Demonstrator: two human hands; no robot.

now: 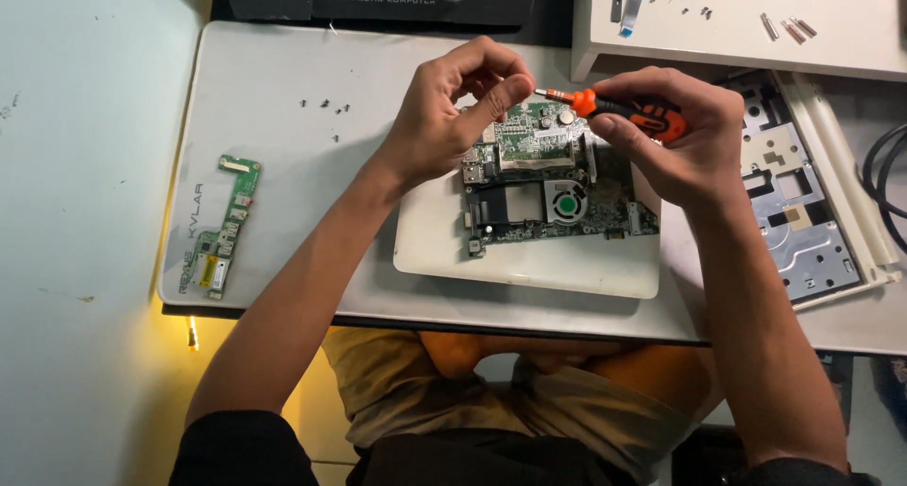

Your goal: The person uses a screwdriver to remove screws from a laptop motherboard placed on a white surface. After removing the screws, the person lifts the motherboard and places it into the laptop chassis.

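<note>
While gripped in the closed right hand (694, 146), the screwdriver (624, 110) lies almost level, long axis running right to left, tip pointing left toward the left hand (453, 113). Orange and black handle, thin metal shaft. Left hand's thumb and fingers are pinched together at the tip, over the green circuit board (543, 179) on a white laptop shell (529, 255). Smaller green board (225, 226) sits far left on the grey mat (283, 146).

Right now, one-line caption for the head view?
Right hand holds orange screwdriver over motherboard; left hand pinches its tip.
</note>
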